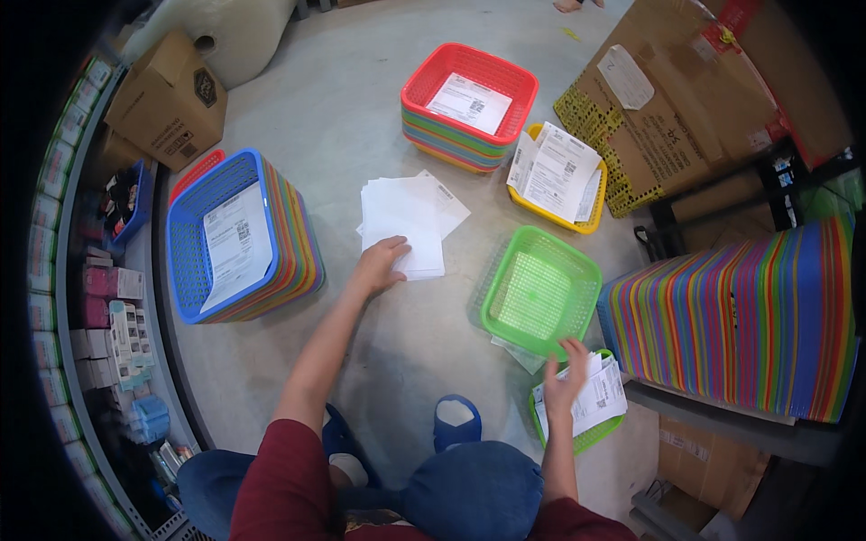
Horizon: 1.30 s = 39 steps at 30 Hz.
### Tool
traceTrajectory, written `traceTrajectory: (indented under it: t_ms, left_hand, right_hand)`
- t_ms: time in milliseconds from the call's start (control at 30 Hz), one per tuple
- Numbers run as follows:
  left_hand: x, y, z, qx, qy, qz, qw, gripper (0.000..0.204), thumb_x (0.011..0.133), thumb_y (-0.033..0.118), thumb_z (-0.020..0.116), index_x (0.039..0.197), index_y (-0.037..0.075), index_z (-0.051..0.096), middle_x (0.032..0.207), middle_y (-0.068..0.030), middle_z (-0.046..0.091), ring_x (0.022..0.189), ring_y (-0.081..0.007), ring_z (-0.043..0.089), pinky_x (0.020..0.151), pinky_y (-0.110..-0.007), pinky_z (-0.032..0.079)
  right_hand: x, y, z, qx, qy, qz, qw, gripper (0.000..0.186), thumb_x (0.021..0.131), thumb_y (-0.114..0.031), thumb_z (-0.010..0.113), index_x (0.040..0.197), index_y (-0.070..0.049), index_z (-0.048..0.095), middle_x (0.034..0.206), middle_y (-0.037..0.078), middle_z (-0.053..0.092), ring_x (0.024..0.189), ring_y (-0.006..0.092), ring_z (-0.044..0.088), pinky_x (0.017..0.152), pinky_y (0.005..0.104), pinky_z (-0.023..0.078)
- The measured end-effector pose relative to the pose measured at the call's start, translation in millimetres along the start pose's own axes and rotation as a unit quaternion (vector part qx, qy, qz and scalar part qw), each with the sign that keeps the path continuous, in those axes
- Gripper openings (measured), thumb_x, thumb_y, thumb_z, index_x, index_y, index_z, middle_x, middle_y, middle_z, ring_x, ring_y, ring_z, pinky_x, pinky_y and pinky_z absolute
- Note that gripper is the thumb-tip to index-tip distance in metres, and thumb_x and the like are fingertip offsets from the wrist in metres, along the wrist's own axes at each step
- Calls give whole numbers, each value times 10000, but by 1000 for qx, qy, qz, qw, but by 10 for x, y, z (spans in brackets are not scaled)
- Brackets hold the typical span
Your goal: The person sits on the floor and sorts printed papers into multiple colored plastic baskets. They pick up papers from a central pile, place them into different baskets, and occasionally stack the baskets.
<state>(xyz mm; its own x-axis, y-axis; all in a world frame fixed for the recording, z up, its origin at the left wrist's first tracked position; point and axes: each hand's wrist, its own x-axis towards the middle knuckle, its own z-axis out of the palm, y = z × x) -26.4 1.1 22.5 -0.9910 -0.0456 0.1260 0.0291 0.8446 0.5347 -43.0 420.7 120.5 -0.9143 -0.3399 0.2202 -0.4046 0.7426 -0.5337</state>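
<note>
My left hand has its fingers curled on the near edge of a loose pile of white paper sheets lying on the floor. Beside the pile, to the right, sits a green basket with nothing in it. At that basket's near rim my right hand is raised with fingers apart, over a second, lower green basket holding printed papers. A yellow basket farther back also holds papers.
Stacked baskets stand at the left, blue on top, at the back, red on top, and in a long column at the right. Shelving lines the left; cardboard boxes border the right. Another person's foot shows at the top.
</note>
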Motion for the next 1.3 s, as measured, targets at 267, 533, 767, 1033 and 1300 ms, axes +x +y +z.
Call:
traceTrajectory:
  t_ms: [267, 533, 767, 1033, 1300]
  left_hand:
    - [150, -203, -53, 13, -92, -9, 996, 234, 754, 108, 695, 978, 44, 689, 1078, -135, 666, 933, -323, 648, 826, -392, 521]
    - [99, 719, 550, -76, 260, 89, 959, 255, 862, 18, 562, 1091, 48, 669, 1109, -131, 675, 1030, -277, 656, 870, -357, 541]
    - [13, 1923, 1773, -15, -135, 224, 965, 368, 799, 126, 537, 1134, -10, 605, 1196, -140, 610, 1075, -307, 599, 909, -385, 501]
    - [-523, 2145, 1927, 46, -33, 213, 975, 324, 798, 163, 540, 1052, -23, 619, 1142, -166, 601, 1176, -309, 518, 1002, -395, 414]
    - [-836, 1697, 1519, -77, -117, 257, 956, 120, 781, 178, 582, 821, 65, 591, 830, -79, 577, 774, -260, 555, 692, -389, 481]
  right_hand:
    - [290, 52, 598, -161, -268, -28, 949, 530, 646, -65, 732, 1164, -71, 624, 1126, 158, 623, 953, 346, 613, 841, 439, 467]
    - [313, -13, -191, -2, -31, -73, 997, 388, 613, 105, 592, 947, -56, 708, 865, 160, 694, 791, 310, 676, 736, 370, 524]
    - [442, -382, -469, -15, -31, -133, 991, 363, 629, 106, 576, 927, -65, 692, 854, 146, 690, 744, 321, 671, 675, 379, 521]
    - [416, 78, 446, -142, -220, -108, 959, 234, 730, 7, 550, 932, -77, 631, 783, 132, 628, 702, 345, 629, 620, 438, 479]
    - [579, -281, 386, -33, -107, -185, 976, 285, 806, -46, 638, 1090, -21, 630, 924, 166, 640, 897, 332, 627, 801, 374, 498]
